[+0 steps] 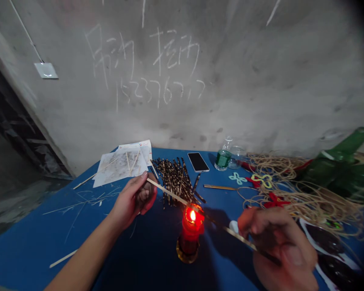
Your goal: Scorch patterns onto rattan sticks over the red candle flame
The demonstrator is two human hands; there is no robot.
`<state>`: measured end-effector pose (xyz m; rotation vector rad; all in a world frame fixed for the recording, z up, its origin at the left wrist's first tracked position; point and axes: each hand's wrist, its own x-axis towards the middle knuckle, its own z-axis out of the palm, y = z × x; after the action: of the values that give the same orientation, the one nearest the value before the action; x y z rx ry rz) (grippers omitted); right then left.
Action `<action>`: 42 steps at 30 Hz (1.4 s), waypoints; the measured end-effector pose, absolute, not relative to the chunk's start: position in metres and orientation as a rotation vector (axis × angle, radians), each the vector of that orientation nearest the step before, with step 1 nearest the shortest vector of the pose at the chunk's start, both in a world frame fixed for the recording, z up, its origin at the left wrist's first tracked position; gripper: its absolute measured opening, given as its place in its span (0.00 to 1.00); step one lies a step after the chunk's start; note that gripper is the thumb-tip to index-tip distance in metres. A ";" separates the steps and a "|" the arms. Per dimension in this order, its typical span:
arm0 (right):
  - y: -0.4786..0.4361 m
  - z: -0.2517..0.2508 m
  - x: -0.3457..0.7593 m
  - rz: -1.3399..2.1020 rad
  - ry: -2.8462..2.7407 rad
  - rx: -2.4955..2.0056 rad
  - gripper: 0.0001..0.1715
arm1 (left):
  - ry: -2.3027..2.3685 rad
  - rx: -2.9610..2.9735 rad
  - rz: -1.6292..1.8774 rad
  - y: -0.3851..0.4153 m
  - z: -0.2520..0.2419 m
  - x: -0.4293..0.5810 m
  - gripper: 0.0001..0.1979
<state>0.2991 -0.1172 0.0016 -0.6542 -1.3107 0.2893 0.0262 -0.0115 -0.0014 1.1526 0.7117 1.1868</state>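
Red candle burns right under a long stick

The left hand pinches one end of the thin stick between finger and thumb. The right hand curls its fingers tight around the other end. The stick lies across the flame. Held there too long, it could catch fire. A slip could burn a finger or drop sparks on the dark sticks.
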 end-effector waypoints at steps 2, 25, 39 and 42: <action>-0.117 0.001 0.298 0.301 -1.278 -0.638 0.21 | 0.712 1.156 1.191 -0.013 0.000 0.027 0.22; -0.112 -0.023 0.314 0.236 -1.514 -0.686 0.24 | 0.735 1.232 1.376 -0.017 0.010 0.030 0.33; -0.110 -0.002 0.306 0.054 -1.770 -0.679 0.22 | 0.854 1.158 1.534 -0.007 0.011 0.028 0.32; -0.110 0.003 0.302 0.039 -1.818 -0.684 0.22 | 0.879 1.126 1.533 -0.006 0.010 0.027 0.31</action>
<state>0.3018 -0.1104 0.0034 -0.6838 -1.8182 0.0392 0.0267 -0.0055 0.0104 1.1255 0.8795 1.5333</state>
